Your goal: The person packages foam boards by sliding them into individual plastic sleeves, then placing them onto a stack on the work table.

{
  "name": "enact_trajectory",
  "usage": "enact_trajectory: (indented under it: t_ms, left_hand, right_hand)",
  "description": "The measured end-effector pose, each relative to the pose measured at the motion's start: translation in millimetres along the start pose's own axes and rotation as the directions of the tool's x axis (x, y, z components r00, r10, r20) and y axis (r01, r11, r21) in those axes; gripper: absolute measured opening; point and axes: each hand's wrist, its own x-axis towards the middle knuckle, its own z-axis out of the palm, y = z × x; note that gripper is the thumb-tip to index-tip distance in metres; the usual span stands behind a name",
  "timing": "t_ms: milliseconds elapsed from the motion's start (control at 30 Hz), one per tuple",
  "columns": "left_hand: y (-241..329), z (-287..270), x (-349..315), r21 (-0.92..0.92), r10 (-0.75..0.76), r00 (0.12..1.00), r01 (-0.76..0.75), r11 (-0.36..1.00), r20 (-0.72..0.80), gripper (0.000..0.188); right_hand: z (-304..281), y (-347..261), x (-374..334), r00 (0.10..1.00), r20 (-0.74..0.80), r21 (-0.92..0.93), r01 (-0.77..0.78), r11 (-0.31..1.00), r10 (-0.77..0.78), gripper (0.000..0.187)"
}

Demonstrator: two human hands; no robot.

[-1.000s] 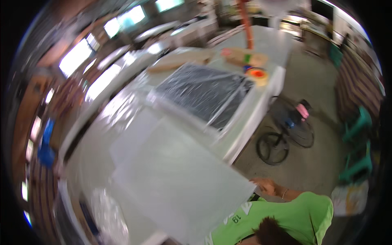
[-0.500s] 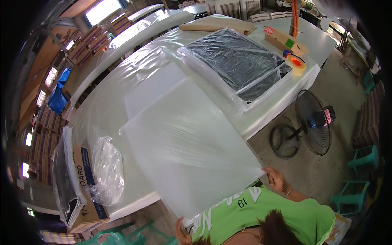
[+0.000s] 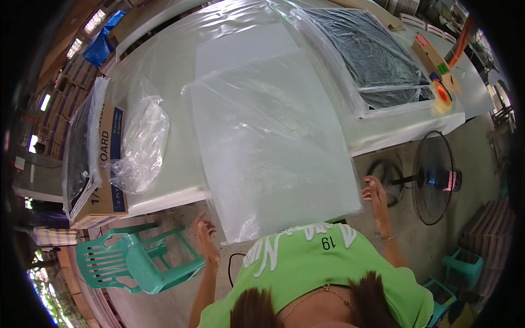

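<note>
A large whitish rectangular panel, covered in clear plastic film, lies in front of me and reaches past the table's near edge to my shirt. Beside its near left side, my left hand is raised with fingers loosely bent and apart, holding nothing. On the opposite side, my right hand hovers just off the panel's edge, fingers loosely spread and empty. Another pale flat sheet lies partly under the panel's far end.
A plastic-wrapped dark panel lies at the far right, near a tape roll and a narrow carton. Crumpled clear plastic and a cardboard box occupy the left. A green chair and a standing fan flank the table.
Both hands have let go of the panel's near corners and moved out to its sides. My view has tilted down toward my body, showing more of the chair.
</note>
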Motion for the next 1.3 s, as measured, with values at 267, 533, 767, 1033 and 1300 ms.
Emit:
enact_trajectory:
  t_ms: [267,533,767,1033,1300]
  left_hand:
    - [-14,28,-15,0.269,-0.174,0.974,0.130,0.954,0.147,0.066]
    - [-1,50,-19,0.240,0.103,0.966,-0.161,0.957,0.237,0.064]
    - [54,126,47,-0.020,0.189,0.939,-0.191,0.981,0.287,0.067]
    - [148,315,122,-0.132,0.302,0.829,-0.272,0.953,0.470,0.074]
    - [175,465,147,-0.076,0.361,0.711,-0.400,0.913,0.603,0.082]
  right_hand:
    - [20,-43,-15,0.950,0.258,0.035,-0.191,0.981,0.176,0.036]
    - [27,-87,-6,0.998,0.026,-0.049,0.060,0.997,-0.059,0.034]
    - [-9,-121,56,0.928,-0.162,-0.033,0.334,0.942,-0.335,0.032]
    - [-138,-117,209,0.717,-0.506,-0.197,0.444,0.874,-0.479,0.041]
    - [-268,-98,351,0.601,-0.634,-0.468,0.204,0.860,-0.488,0.040]
